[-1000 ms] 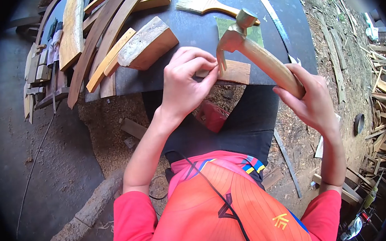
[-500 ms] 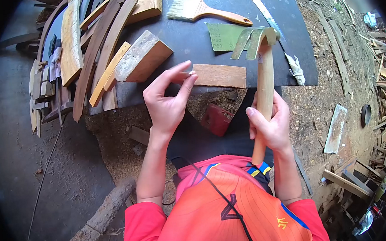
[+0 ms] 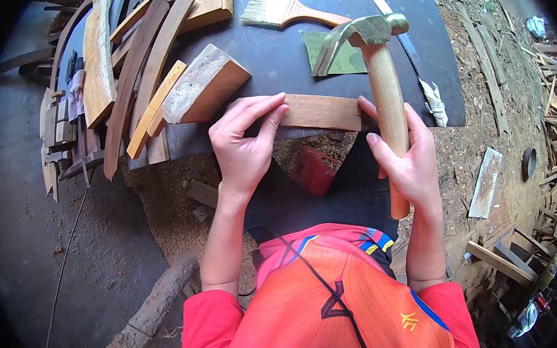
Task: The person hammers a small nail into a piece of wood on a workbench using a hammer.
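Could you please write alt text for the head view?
A person's right hand holds a claw hammer; the left hand is at one end of a wooden strip on a dark table. A paintbrush and green sandpaper lie beyond.

The hammer point(image 3: 387, 93) had a light wood handle and a metal head, its claw pointing left. The thin brown board point(image 3: 323, 112) lay flat along the dark table's point(image 3: 275, 50) near edge.
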